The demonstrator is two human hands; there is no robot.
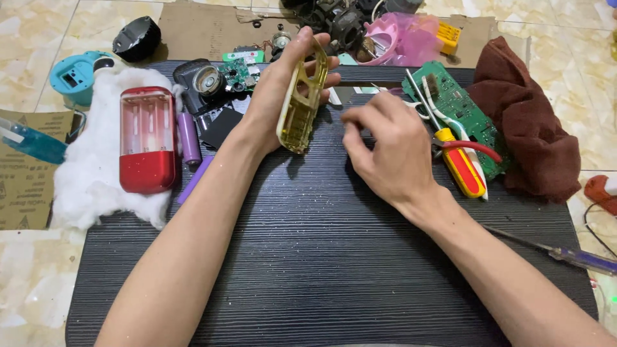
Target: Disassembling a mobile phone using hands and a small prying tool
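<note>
We are holding the yellow shell (302, 103) upright just above the middle of the frame, and doing this well seems to us a matter of gripping it by the edges only, so the ribbed inside is facing us and the thin clear plastic is not flexing. Our left hand (276, 96) is closing around it: the thumb is lying along the top left edge, the fingers (329, 78) are wrapping round the far side, and the lower end of the shell is hovering just over the black mat (321, 257). Our right hand (385, 148) is sitting to the right of centre, palm down, fingers curled loosely inward and near together; they are holding nothing that we can see, and we cannot tell whether the tips are touching the mat. Just right of that hand a yellow-and-red screwdriver (459, 164) is lying across a green board (459, 112), with a brown cloth (533, 138) beyond it at the right edge. On the left, a red case (148, 138) is resting on white wadding (83, 173), a purple cell (188, 137) beside it. A second screwdriver (578, 258) is lying at the lower right, and a small board (239, 72) and loose parts are crowding the top centre.
</note>
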